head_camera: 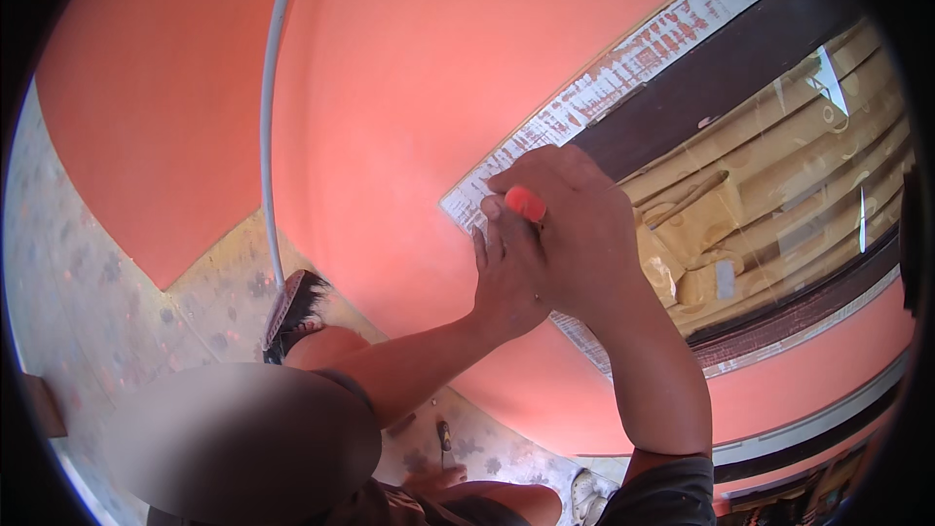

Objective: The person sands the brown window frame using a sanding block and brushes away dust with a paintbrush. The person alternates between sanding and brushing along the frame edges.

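Observation:
My right hand [584, 226] is closed around a tool with a red handle [525, 204]. Only the handle's end shows; the rest is hidden by my hands. My left hand [511, 281] lies below and beside the right one, partly covered by it. Its visible fingertips reach the corner of the window frame [562, 117], and I cannot tell whether its hidden part grips the tool. The frame's white paint is patchy, with reddish-brown showing through. Inside it runs a dark brown sash [701, 80] around a glass pane [789, 183], with tan folded material behind.
Salmon-coloured wall [394, 88] surrounds the frame. A broom [296, 307] with a grey pole leans at left. On the speckled floor [95, 307] lies a tool with a black-and-yellow handle [444, 437], near a bare foot [438, 478]. A pale shoe [586, 497] is farther right. A blurred oval covers the lower left.

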The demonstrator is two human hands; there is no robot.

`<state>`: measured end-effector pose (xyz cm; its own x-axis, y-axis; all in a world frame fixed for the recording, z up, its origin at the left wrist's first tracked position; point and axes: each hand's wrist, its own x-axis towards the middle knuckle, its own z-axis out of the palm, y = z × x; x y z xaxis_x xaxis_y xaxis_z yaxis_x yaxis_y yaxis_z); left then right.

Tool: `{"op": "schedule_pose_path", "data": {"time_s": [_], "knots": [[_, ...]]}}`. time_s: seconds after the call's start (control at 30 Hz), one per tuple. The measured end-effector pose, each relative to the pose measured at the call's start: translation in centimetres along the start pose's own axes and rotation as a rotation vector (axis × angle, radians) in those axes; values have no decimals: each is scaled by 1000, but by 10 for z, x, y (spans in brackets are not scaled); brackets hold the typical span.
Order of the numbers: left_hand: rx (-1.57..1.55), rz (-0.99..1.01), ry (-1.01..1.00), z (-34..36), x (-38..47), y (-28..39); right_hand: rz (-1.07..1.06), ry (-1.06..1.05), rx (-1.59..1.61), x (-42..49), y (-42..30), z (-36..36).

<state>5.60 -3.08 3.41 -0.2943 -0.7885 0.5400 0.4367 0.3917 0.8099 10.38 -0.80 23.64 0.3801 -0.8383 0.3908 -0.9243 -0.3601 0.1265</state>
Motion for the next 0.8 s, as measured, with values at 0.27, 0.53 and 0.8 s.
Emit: {"op": "schedule_pose_path", "data": {"time_s": [0.27, 0.53, 0.8], "knots": [[650, 82, 8, 2, -12, 10, 81, 219, -1053, 23, 69, -42], [626, 76, 9, 2, -13, 9, 2, -123, -944, 3, 55, 6], [638, 79, 15, 3, -12, 6, 66, 180, -1147, 34, 76, -49]]}}
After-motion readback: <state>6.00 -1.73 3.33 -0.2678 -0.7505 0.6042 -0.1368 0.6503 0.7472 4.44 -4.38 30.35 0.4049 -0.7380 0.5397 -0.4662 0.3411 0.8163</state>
